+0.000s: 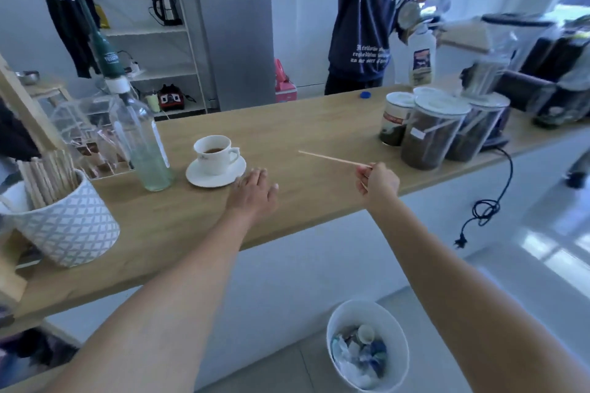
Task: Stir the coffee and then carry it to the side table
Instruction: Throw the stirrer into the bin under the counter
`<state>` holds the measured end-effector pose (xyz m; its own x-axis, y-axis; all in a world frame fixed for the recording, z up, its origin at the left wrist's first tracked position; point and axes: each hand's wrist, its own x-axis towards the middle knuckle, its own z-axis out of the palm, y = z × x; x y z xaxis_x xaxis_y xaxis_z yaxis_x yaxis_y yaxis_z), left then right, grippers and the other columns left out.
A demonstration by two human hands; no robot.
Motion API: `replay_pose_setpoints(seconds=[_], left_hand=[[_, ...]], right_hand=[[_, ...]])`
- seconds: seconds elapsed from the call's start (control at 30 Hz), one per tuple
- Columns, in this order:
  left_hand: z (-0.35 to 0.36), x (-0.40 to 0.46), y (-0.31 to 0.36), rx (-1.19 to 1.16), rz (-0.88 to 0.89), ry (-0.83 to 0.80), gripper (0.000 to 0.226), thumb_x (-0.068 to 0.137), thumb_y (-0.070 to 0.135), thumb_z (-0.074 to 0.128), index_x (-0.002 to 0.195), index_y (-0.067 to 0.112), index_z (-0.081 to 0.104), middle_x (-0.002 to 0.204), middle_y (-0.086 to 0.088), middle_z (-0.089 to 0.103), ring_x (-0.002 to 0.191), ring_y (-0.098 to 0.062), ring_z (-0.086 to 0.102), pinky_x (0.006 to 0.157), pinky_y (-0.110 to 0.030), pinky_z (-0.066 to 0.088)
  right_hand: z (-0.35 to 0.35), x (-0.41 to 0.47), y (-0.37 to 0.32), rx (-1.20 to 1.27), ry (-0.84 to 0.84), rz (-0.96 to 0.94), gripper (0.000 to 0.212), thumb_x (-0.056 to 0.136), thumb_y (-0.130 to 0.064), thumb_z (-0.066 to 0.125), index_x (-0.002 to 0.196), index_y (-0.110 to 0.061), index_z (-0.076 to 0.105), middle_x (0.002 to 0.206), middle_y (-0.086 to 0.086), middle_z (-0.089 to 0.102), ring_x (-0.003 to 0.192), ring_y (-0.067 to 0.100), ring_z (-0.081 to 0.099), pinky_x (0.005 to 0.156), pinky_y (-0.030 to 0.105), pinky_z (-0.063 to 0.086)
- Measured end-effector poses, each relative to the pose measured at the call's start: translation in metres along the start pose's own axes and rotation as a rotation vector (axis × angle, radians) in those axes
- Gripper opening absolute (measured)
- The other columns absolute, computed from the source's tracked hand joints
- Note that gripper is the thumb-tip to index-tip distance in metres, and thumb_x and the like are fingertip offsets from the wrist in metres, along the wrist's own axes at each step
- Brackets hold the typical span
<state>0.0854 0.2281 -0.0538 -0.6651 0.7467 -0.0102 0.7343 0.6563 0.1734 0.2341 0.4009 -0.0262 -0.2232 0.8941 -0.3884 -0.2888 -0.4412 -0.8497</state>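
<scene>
Right hand (376,179) pinches one end of a thin wooden stir stick (333,158); fingers closed on it, stick angled up-left over the counter (287,128), tip in the air, well apart from the cup. Left hand (255,191) is open, palm down, fingers spread flat on the counter, fingertips just beside the saucer (215,174) rim; can't tell if they touch it.

White coffee cup (215,153) sits upright on the saucer, handle to the right, brown coffee low inside. Nothing in the cup.

Left of the cup: clear glass bottle (143,137) with a green pump top, close to the saucer. Further left, near edge: white patterned pot (67,226) full of wooden sticks.

Right side of counter: a cluster of lidded clear jars (431,134) with dark contents, plus a tin beside them. Black cord (498,191) hangs off the counter edge there.

Far side of counter: another person in a dark blue shirt (364,25), hands blurred, near a white bottle (421,57). Small blue cap (365,94) lies on the counter nearby.

On the floor below: white bin (367,344) with rubbish inside.
</scene>
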Motion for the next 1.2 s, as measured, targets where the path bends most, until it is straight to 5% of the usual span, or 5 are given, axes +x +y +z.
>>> replay_pose_setpoints(seconds=[0.37,0.63,0.77,1.07,1.2], left_hand=[[0.057,-0.016,0.094,-0.014,0.173,-0.127,0.061,0.103,0.036,0.024,0.154,0.005,0.014,0.163,-0.012,0.011,0.150,-0.025,0.010,0.121,-0.041,0.009],[0.085,-0.022,0.100,-0.035,0.051,-0.178,0.063,0.102,0.038,0.020,0.154,0.005,0.008,0.164,-0.009,-0.001,0.151,-0.025,0.000,0.121,-0.041,0.002],[0.088,-0.027,0.100,0.013,0.067,-0.159,0.063,0.102,0.039,0.018,0.155,0.006,0.007,0.164,-0.008,0.001,0.151,-0.025,0.000,0.122,-0.042,0.002],[0.104,-0.035,0.097,0.070,0.070,-0.079,0.064,0.102,0.038,0.020,0.155,0.006,0.001,0.164,-0.008,-0.002,0.151,-0.023,-0.003,0.122,-0.040,-0.002],[0.106,-0.036,0.098,0.085,0.066,-0.064,0.064,0.102,0.039,0.019,0.155,0.007,-0.001,0.164,-0.007,-0.004,0.151,-0.023,-0.005,0.122,-0.040,-0.003]], right_hand=[[-0.144,-0.004,-0.032,-0.229,0.316,-0.220,0.025,0.093,-0.017,0.039,0.073,-0.022,0.053,0.089,0.006,0.071,0.079,0.015,0.059,0.070,0.028,0.048],[-0.196,-0.008,-0.007,-0.729,0.273,-0.411,0.022,0.090,-0.021,0.044,0.096,-0.012,0.063,0.090,0.004,0.072,0.069,0.013,0.057,0.056,0.025,0.041],[-0.205,-0.007,0.022,-0.849,0.184,-0.383,0.021,0.088,-0.022,0.047,0.096,-0.014,0.065,0.093,0.006,0.071,0.086,0.025,0.064,0.078,0.039,0.052],[-0.230,0.003,0.085,-1.182,-0.028,-0.054,0.051,0.091,-0.023,0.047,0.139,-0.007,0.049,0.137,0.013,0.057,0.130,0.027,0.050,0.110,0.034,0.039],[-0.244,0.002,0.096,-1.257,-0.020,0.056,0.053,0.093,-0.023,0.043,0.144,-0.007,0.041,0.143,0.014,0.050,0.130,0.030,0.049,0.108,0.039,0.041]])
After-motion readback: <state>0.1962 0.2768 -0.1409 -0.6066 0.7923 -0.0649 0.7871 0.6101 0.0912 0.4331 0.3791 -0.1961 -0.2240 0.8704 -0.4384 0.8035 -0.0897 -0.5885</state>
